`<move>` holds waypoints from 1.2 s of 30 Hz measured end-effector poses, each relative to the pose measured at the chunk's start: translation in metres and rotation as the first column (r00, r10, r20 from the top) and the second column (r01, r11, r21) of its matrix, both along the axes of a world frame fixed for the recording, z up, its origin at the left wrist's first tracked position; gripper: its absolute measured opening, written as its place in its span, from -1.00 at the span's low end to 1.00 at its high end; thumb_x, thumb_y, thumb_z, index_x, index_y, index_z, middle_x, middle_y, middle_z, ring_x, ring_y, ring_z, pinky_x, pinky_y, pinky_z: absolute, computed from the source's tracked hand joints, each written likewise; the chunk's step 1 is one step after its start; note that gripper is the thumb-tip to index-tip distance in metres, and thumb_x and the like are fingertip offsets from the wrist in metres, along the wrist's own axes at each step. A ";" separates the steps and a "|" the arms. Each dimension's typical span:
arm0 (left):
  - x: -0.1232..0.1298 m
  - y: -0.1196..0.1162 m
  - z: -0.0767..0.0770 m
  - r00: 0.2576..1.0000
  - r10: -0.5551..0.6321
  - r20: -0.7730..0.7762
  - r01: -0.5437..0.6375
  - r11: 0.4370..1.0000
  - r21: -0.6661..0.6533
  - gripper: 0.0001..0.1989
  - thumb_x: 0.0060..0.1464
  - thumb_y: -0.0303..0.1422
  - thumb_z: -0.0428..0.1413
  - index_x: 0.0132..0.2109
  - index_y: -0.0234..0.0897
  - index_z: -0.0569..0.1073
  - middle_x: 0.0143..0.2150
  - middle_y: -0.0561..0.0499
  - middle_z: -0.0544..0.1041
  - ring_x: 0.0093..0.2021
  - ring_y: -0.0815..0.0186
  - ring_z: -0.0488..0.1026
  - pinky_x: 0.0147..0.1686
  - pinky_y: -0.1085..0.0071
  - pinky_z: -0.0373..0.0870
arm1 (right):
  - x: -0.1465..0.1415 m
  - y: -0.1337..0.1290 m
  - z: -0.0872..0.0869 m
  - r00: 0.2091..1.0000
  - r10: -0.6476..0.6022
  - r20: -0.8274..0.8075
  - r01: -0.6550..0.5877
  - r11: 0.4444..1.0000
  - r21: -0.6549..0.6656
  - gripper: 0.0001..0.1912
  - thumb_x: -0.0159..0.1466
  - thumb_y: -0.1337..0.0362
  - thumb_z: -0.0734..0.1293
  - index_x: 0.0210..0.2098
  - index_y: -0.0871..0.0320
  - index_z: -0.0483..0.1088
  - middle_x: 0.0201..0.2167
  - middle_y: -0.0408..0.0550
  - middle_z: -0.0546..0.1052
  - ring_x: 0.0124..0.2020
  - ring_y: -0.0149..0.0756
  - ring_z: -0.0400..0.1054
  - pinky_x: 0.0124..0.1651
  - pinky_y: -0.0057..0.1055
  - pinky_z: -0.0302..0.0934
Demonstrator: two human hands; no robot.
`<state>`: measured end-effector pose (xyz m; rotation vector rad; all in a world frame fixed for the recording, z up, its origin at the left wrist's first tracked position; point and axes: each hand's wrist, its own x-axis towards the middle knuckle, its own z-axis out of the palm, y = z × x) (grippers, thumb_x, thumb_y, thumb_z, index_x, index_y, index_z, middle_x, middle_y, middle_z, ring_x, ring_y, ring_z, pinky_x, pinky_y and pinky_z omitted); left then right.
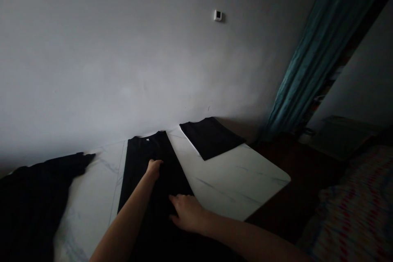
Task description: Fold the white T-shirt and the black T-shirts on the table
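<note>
A black shirt [149, 149], folded into a long strip with a small pale label near its neckline, lies over the white marbled table from the wall side toward me. My left hand [154, 169] rests on its upper middle, thumb out to the side. Nearer to me, my right hand [186, 212] lies at the strip's right edge, index finger and thumb apart. Neither hand visibly grips the cloth. The shirt's lower part merges into shadow and is partly hidden by my forearms.
A flat, folded black garment [211, 137] lies at the table's back right. Another black garment [33, 200] spreads loosely at the left. The table [233, 180] has a rounded right corner and meets the wall behind. A teal curtain [297, 69] and patterned fabric [356, 208] are to the right.
</note>
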<state>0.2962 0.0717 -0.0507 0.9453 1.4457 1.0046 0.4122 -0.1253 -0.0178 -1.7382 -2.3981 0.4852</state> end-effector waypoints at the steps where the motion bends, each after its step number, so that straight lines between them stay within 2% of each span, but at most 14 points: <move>1: 0.001 0.003 0.000 0.998 0.013 -0.057 -0.012 1.000 0.011 -0.72 0.22 -0.26 0.12 0.01 -0.32 0.42 -0.10 -0.03 0.50 -0.24 0.33 0.49 -0.28 0.32 0.52 | 0.005 -0.001 0.002 0.999 0.034 -0.011 -0.034 0.999 -0.026 -0.45 0.20 0.14 0.38 0.12 0.24 0.36 -0.10 0.20 0.55 -0.13 0.05 0.50 -0.17 -0.20 0.38; 4: 0.002 0.007 0.006 0.970 -0.009 -0.242 0.024 0.998 0.059 -0.73 0.19 -0.33 0.14 0.01 -0.32 0.40 -0.09 -0.04 0.49 -0.19 0.30 0.48 -0.21 0.28 0.51 | 0.018 -0.005 0.009 0.992 0.117 -0.053 -0.122 0.987 -0.108 -0.34 0.19 0.05 0.40 0.21 0.21 0.30 -0.02 0.20 0.50 -0.10 0.04 0.48 -0.15 -0.21 0.37; 7: -0.004 0.001 0.019 0.922 -0.014 -0.387 0.078 0.986 0.151 -0.66 0.03 -0.50 0.20 -0.02 -0.35 0.36 -0.15 -0.05 0.47 -0.11 0.20 0.47 -0.10 0.21 0.47 | 0.024 -0.010 0.011 0.988 0.107 -0.110 -0.122 0.983 -0.135 -0.37 0.21 0.05 0.38 0.20 0.18 0.32 -0.01 0.15 0.50 -0.07 -0.02 0.46 -0.11 -0.27 0.35; 11: -0.020 -0.036 0.034 0.844 0.055 -0.533 0.172 0.914 0.367 -0.44 -0.11 -0.52 0.20 0.09 -0.32 0.27 0.05 -0.16 0.36 0.21 0.02 0.25 0.18 0.04 0.25 | 0.024 -0.024 0.005 0.995 0.046 -0.089 -0.057 0.991 -0.124 -0.39 0.16 0.07 0.42 0.15 0.18 0.35 -0.04 0.13 0.50 -0.10 -0.03 0.46 -0.10 -0.25 0.34; 13: -0.029 -0.068 0.036 0.746 0.018 -0.666 0.389 0.799 0.458 -0.52 -0.08 -0.50 0.17 0.05 -0.24 0.33 0.10 -0.13 0.34 0.22 0.01 0.21 0.20 -0.02 0.19 | 0.024 -0.033 0.004 0.997 0.040 -0.064 -0.046 0.994 -0.096 -0.37 0.12 0.09 0.44 0.14 0.18 0.34 -0.02 0.13 0.49 -0.07 -0.02 0.43 -0.07 -0.21 0.34; 14: -0.032 -0.085 0.035 0.668 -0.049 -0.743 0.546 0.710 0.444 -0.60 -0.06 -0.50 0.14 -0.02 -0.19 0.39 0.07 -0.10 0.37 0.18 0.03 0.25 0.17 -0.02 0.20 | 0.025 -0.037 0.004 0.998 0.027 -0.056 -0.031 0.997 -0.076 -0.38 0.12 0.11 0.44 0.13 0.18 0.34 -0.01 0.13 0.47 -0.05 -0.02 0.41 -0.05 -0.20 0.33; 16: -0.037 -0.121 0.033 0.469 -0.237 -0.851 0.817 0.482 0.315 -0.69 -0.03 -0.53 0.10 -0.12 -0.12 0.45 0.01 -0.04 0.43 0.09 0.09 0.33 0.11 0.03 0.25 | 0.028 -0.048 0.003 0.998 -0.025 -0.052 0.023 0.999 -0.039 -0.44 0.13 0.17 0.41 0.11 0.18 0.33 0.00 0.12 0.46 -0.01 -0.03 0.38 0.00 -0.19 0.31; 18: -0.036 -0.154 0.031 0.307 -0.400 -0.864 0.936 0.290 0.198 -0.60 -0.04 -0.56 0.08 -0.05 -0.06 0.44 0.02 0.00 0.46 0.09 0.15 0.34 0.12 0.09 0.24 | 0.031 -0.061 -0.003 0.994 -0.093 -0.052 0.093 0.996 -0.005 -0.50 0.14 0.25 0.36 0.07 0.18 0.33 -0.02 0.11 0.47 -0.02 -0.06 0.37 0.03 -0.18 0.30; 19: -0.034 -0.167 0.031 0.257 -0.436 -0.862 0.959 0.228 0.171 -0.51 -0.05 -0.57 0.08 0.03 -0.04 0.39 0.05 0.01 0.45 0.11 0.16 0.32 0.15 0.09 0.22 | 0.033 -0.069 -0.010 0.990 -0.130 -0.046 0.131 0.991 0.025 -0.50 0.12 0.29 0.34 0.07 0.18 0.32 -0.02 0.11 0.47 -0.01 -0.06 0.37 0.04 -0.16 0.30; 22: -0.023 -0.193 0.030 0.188 -0.418 -0.889 0.981 0.130 0.146 -0.34 -0.08 -0.60 0.07 0.19 -0.06 0.24 0.13 -0.01 0.41 0.16 0.17 0.29 0.22 0.08 0.14 | 0.041 -0.098 -0.041 0.981 -0.194 -0.010 0.192 0.957 0.216 -0.32 0.02 0.37 0.30 0.17 0.21 0.23 0.08 0.21 0.42 0.06 0.04 0.33 0.09 -0.07 0.27; 25: -0.010 -0.202 0.028 0.118 -0.305 -0.945 0.993 0.029 0.115 -0.44 0.05 -0.56 0.03 0.19 -0.12 0.24 0.11 -0.03 0.44 0.11 0.17 0.33 0.17 0.13 0.21 | 0.053 -0.128 -0.074 0.983 -0.184 -0.019 0.173 0.877 0.448 -0.23 -0.01 0.42 0.26 0.23 0.21 0.14 0.16 0.24 0.36 0.14 0.07 0.28 0.11 -0.08 0.27; 27: -0.004 -0.203 0.025 0.067 -0.189 -0.980 0.995 -0.060 0.080 -0.56 0.16 -0.47 0.01 0.19 -0.14 0.26 0.10 -0.05 0.46 0.08 0.13 0.37 0.10 0.14 0.28 | 0.063 -0.142 -0.084 0.982 -0.174 -0.067 0.183 0.835 0.520 -0.27 0.02 0.48 0.22 0.21 0.16 0.17 0.16 0.17 0.37 0.15 -0.03 0.28 0.12 -0.16 0.27; 31: 0.002 -0.204 0.021 0.068 -0.011 -0.998 0.984 -0.164 0.069 -0.69 0.25 -0.37 -0.02 0.12 -0.20 0.34 0.01 -0.11 0.52 -0.01 0.12 0.43 -0.04 0.17 0.37 | 0.078 -0.151 -0.078 0.955 -0.146 -0.257 0.262 0.822 0.506 -0.39 0.02 0.50 0.19 0.09 0.16 0.29 0.08 0.09 0.42 0.11 -0.15 0.32 0.14 -0.25 0.27; 36: 0.004 -0.211 0.032 0.189 -0.036 -0.981 0.955 -0.224 0.193 -0.78 0.27 -0.42 -0.07 -0.02 -0.25 0.41 -0.07 -0.09 0.56 -0.09 0.18 0.47 -0.06 0.22 0.42 | 0.078 -0.148 -0.063 0.922 -0.053 -0.383 0.283 0.767 0.575 -0.64 0.24 0.43 0.17 -0.01 0.11 0.36 -0.08 0.03 0.50 -0.03 -0.21 0.40 0.03 -0.27 0.33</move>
